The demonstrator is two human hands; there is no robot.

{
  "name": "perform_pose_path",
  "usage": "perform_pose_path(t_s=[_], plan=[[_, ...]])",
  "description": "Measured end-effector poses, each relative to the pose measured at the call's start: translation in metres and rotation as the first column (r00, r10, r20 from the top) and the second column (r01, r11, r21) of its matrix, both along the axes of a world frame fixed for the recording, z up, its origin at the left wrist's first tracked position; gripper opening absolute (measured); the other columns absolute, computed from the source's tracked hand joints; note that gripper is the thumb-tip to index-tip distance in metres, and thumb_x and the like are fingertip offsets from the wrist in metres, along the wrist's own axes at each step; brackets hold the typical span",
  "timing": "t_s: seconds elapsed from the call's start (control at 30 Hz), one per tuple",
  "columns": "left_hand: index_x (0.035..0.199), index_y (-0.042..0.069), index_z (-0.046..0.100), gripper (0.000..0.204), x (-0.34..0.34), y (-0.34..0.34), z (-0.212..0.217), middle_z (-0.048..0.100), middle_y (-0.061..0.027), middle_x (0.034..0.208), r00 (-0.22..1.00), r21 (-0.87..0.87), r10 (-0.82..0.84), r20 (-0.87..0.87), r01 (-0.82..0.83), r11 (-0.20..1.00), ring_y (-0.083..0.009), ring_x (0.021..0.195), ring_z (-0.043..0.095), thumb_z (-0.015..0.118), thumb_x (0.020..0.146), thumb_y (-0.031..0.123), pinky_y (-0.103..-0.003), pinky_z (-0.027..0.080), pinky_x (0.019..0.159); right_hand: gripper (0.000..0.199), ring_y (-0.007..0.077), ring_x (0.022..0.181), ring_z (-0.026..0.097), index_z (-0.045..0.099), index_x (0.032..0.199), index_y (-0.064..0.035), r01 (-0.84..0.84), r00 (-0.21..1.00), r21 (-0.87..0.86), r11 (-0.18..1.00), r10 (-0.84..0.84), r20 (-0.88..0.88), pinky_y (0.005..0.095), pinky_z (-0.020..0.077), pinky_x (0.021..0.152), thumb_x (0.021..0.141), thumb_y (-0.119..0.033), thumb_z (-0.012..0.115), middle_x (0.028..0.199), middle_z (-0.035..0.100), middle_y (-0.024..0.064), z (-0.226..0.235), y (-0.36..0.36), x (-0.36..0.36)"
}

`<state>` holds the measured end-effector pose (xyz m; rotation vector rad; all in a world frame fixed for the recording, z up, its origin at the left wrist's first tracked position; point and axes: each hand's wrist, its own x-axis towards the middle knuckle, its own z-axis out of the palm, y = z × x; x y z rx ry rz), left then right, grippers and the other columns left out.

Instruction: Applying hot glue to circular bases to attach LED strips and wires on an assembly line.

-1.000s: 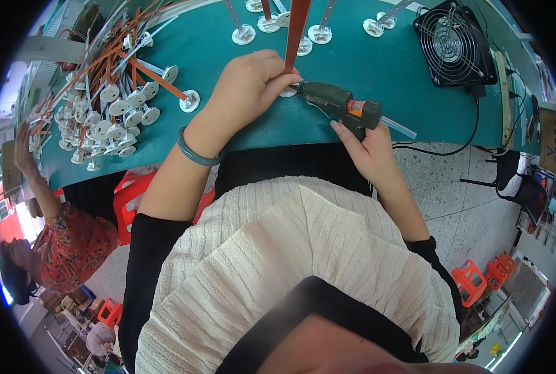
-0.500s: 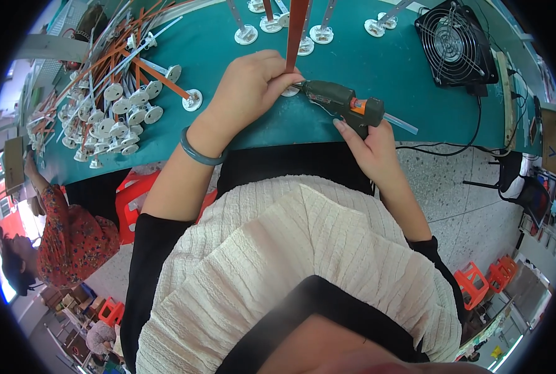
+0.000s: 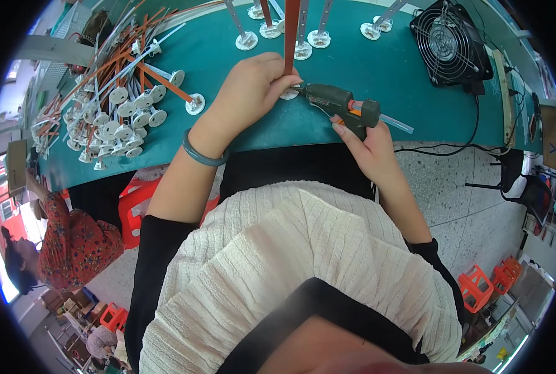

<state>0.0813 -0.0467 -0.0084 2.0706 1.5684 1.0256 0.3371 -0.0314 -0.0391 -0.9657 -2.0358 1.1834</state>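
Note:
An upright reddish-brown strip (image 3: 291,37) stands in a white round base (image 3: 288,95) on the green tabletop. My left hand (image 3: 253,84), with a bangle at its wrist, pinches the strip low down, and its fingers partly hide the base. In my right hand (image 3: 371,146) is a dark green glue gun (image 3: 328,96), gripped by its handle. The gun's nozzle points left at the foot of the strip, close to my left fingertips. A clear glue stick (image 3: 396,123) juts out of the gun's rear.
A heap of strips with white round bases (image 3: 113,121) covers the table's left. Several grey and brown strips on bases (image 3: 247,41) stand along the back. A black fan (image 3: 449,43) sits at the right, with a cable (image 3: 471,140) below. Another person (image 3: 78,240) is at the left.
Both hands keep their hold and nearly the same place. The rear of the glue gun has shifted slightly left. Much of the remaining shift looks like a small movement of the view.

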Motion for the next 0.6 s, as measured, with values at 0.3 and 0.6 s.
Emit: perform_pose_path(t_s=[0.3,0.6], plan=[[0.102,0.001,0.068,0.015,-0.003,-0.006,0.01,0.062,-0.0147,0.089,0.992,-0.028,-0.103,0.073,0.105,0.994,-0.0307,0.083,0.063,0.064,0.088,0.006,-0.037,0.051,0.073,0.026,0.0062,0.073,0.054,0.061,0.118,0.0015,-0.022,0.973,-0.367,0.93,-0.064,-0.22,0.0202,0.0438,0.062,0.094,-0.01,0.062,0.104,0.07,0.0073,-0.003,0.005,0.017],[0.104,0.003,0.07,0.018,-0.007,0.008,0.007,0.064,-0.014,0.09,0.996,-0.067,-0.083,-0.009,0.082,0.994,-0.0314,0.083,0.064,0.065,0.087,0.008,-0.037,0.051,0.075,0.022,0.0063,0.077,0.058,0.063,0.109,-0.0002,0.091,0.99,-0.231,0.969,-0.113,-0.084,0.0219,0.0461,0.063,0.093,-0.015,0.066,0.092,0.068,0.0035,-0.004,0.003,0.001]])
